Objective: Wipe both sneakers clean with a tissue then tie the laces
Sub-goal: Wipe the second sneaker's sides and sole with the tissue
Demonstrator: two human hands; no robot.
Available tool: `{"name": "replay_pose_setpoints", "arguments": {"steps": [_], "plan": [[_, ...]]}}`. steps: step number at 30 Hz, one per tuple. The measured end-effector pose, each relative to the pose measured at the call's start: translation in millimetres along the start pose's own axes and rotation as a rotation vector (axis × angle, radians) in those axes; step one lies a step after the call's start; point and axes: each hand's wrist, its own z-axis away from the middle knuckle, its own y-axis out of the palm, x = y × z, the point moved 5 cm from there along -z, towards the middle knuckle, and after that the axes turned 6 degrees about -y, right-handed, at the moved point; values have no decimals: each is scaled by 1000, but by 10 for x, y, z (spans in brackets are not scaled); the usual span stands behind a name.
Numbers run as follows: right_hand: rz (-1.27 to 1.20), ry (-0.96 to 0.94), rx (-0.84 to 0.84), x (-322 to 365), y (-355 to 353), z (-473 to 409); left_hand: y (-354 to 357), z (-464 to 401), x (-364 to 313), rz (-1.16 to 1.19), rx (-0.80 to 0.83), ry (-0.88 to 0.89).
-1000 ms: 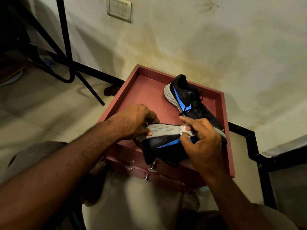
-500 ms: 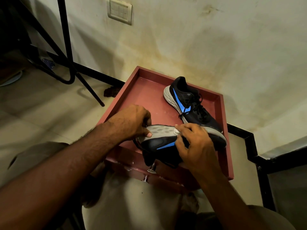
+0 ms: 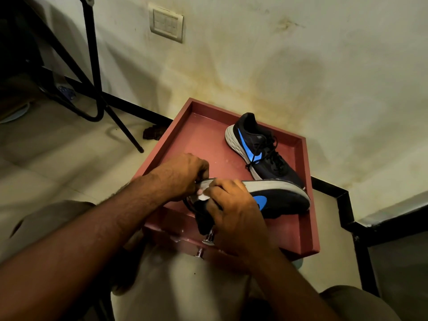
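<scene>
L hand (image 3: 183, 174) grips heel end of the near black sneaker w/ blue swoosh + grey sole (image 3: 278, 193), tipped on its side at front of the red wooden tray-top bench (image 3: 308, 205). R hand (image 3: 234, 205) fingers curled, pinching small white tissue (image 3: 203, 196) against sole near heel. 2nd matching black sneaker (image 3: 259, 149) sits upright at back of tray, laces loose.
</scene>
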Motion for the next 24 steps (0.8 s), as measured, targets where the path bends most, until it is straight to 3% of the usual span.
{"name": "replay_pose_setpoints", "arguments": {"steps": [6,9,18,24], "plan": [[108,375,-131,-488,-500,163,20,9,34,47,37,-21],[185,461,-189,-713,-757,345,4,19,44,43,27,-13],[-49,115,-163,-174,-266,103,3,28,36,25,29,-6],[-144,206,-383,-416,-623,223,0,19,52,48,34,9]]}}
